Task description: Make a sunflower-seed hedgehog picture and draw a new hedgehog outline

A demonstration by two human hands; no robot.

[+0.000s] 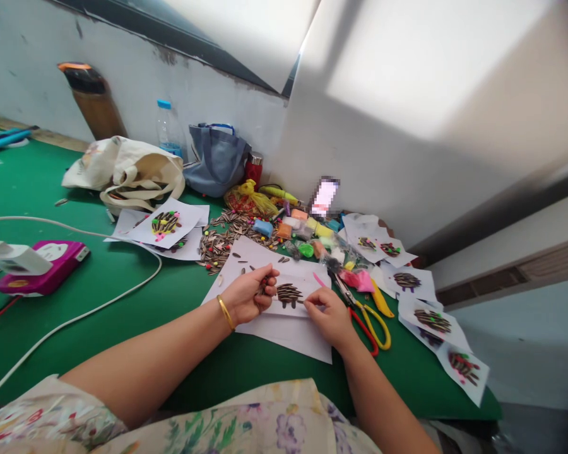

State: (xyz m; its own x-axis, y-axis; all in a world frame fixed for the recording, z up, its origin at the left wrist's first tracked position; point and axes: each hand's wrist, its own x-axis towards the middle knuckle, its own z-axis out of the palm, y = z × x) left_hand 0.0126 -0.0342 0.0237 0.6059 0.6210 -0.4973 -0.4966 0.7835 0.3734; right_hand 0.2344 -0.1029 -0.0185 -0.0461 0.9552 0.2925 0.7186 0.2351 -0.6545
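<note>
A: What does the left hand (pixel 250 295) have?

B: It is curled shut around a few striped seeds (pixel 264 285), whose ends poke out between thumb and fingers. Cupped like that, they probably cannot spill, and they sit just beside the seed figure (pixel 289 294).

A: And where does the figure lie?

B: On a white sheet (pixel 297 280) on the green table (pixel 104 271), directly between the two hands. It is an oval of dark seeds packed side by side.

A: The right hand (pixel 330 317)?

B: Its fingertips rest on the sheet at the figure's right edge, likely pinning the paper so it does not slide. Whether they pinch a seed, the view does not show. The hands are apart, with the figure between them.

A: What lies around?

B: A loose seed pile (pixel 220 243) lies behind the sheet, within easy reach. Coloured clay blocks (pixel 303 227) sit beyond it, and yellow-handled scissors (pixel 358 308) lie just beside the right wrist. Other sheets with similar figures (pixel 433 321) are spread along the right side, perhaps so nothing sticks together.
</note>
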